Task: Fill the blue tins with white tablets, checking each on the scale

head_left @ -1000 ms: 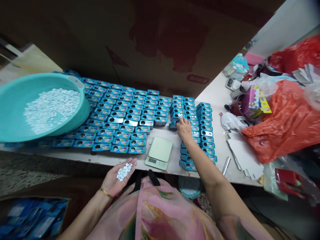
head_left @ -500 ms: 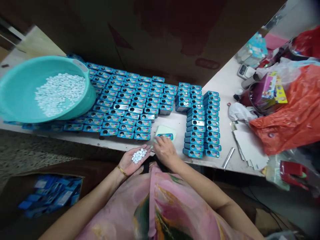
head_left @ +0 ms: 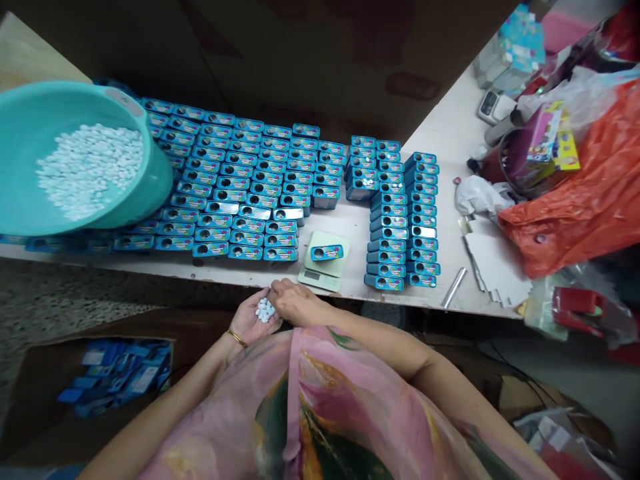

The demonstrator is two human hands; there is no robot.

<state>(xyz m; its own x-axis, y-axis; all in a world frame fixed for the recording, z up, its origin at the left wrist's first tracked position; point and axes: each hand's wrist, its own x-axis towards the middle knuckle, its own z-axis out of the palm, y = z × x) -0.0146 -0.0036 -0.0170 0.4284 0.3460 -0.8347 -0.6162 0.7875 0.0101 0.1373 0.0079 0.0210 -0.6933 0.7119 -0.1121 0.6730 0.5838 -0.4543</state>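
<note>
My left hand (head_left: 246, 324) is cupped palm up at the table's front edge, holding a small heap of white candies (head_left: 265, 310). Across its fingertips lies my right hand (head_left: 296, 301), fingers drawn together beside the candies; what is between them is hidden. Just beyond stands a pale green kitchen scale (head_left: 321, 279) with a small display. One blue tin (head_left: 327, 253) with a dark round opening lies on its pan, apart from both hands. Rows of similar blue tins (head_left: 247, 222) stand to the left.
More blue tins (head_left: 389, 233) stand to the right, some with white candies on top. A turquoise basin (head_left: 150, 180) of white candies occupies the left end. Below left is a carton (head_left: 30, 373) of blue packs. An orange plastic bag (head_left: 580, 207) and a metal tube (head_left: 455, 288) lie right.
My right hand has moved from the tin on the scale to the candies in my left palm. The tin stays on the pan, and the view has shifted slightly.
</note>
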